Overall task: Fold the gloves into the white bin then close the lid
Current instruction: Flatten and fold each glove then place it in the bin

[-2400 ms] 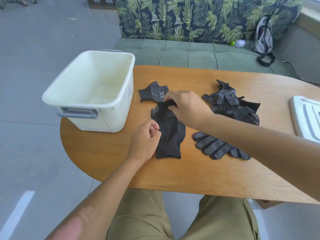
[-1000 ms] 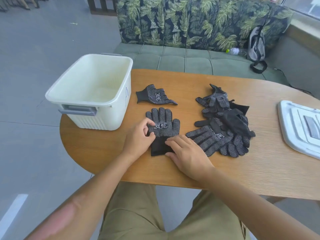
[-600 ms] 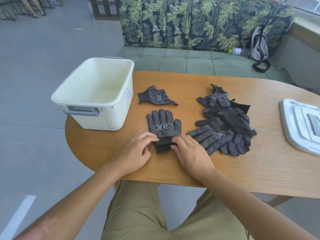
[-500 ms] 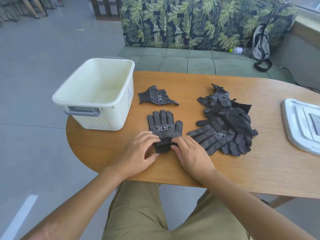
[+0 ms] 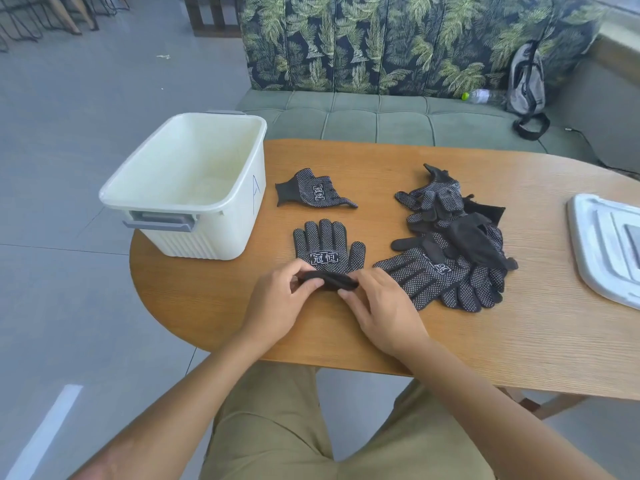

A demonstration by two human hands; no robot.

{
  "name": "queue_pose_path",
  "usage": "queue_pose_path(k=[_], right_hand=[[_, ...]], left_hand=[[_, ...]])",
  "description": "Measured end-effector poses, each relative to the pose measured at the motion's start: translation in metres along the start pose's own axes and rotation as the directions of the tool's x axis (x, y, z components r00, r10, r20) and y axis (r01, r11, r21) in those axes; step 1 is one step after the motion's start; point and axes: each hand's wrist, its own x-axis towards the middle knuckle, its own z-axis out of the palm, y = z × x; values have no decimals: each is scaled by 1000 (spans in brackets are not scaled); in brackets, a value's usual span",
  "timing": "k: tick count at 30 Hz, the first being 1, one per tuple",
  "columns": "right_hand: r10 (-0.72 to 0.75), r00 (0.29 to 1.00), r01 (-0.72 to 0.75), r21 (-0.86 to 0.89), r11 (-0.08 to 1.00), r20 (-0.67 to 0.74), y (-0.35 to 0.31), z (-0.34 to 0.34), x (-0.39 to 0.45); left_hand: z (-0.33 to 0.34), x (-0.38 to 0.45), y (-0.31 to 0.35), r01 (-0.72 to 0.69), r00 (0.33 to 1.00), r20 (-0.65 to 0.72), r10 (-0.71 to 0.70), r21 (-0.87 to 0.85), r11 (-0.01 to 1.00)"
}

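Observation:
A black dotted glove [image 5: 327, 245] lies flat on the wooden table [image 5: 450, 341], fingers pointing away from me. Its cuff is rolled up toward the palm. My left hand [image 5: 278, 303] pinches the left end of that roll and my right hand [image 5: 379, 308] pinches the right end. A folded glove [image 5: 313, 190] lies farther back. A heap of several black gloves [image 5: 450, 244] sits to the right. The open white bin [image 5: 188, 183] stands at the table's left end, nothing visible inside. Its white lid [image 5: 609, 244] lies at the right edge.
A green sofa [image 5: 381, 116] with a leaf-patterned backrest runs behind the table, with a grey backpack [image 5: 526, 84] and a water bottle [image 5: 479, 95] on it. Grey floor lies to the left. My knees sit under the table's near edge.
The glove was turned dotted side up and laid flat. Both hands moved to its cuff and have rolled it up toward the palm.

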Motion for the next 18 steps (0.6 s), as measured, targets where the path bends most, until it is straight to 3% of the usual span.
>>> queue_pose_path(k=[5, 9, 14, 18], right_hand=[[258, 966, -257, 197, 946, 21, -1, -2, 17], [352, 935, -350, 213, 912, 31, -3, 3, 32], [366, 931, -362, 152, 920, 0, -6, 12, 34], [277, 960, -274, 66, 960, -47, -7, 11, 31]], left_hand=[[2, 7, 2, 38, 999, -31, -37, 15, 999], [4, 14, 3, 56, 994, -94, -48, 87, 995], [7, 19, 2, 76, 994, -84, -67, 99, 992], [9, 17, -2, 18, 998, -66, -8, 151, 988]])
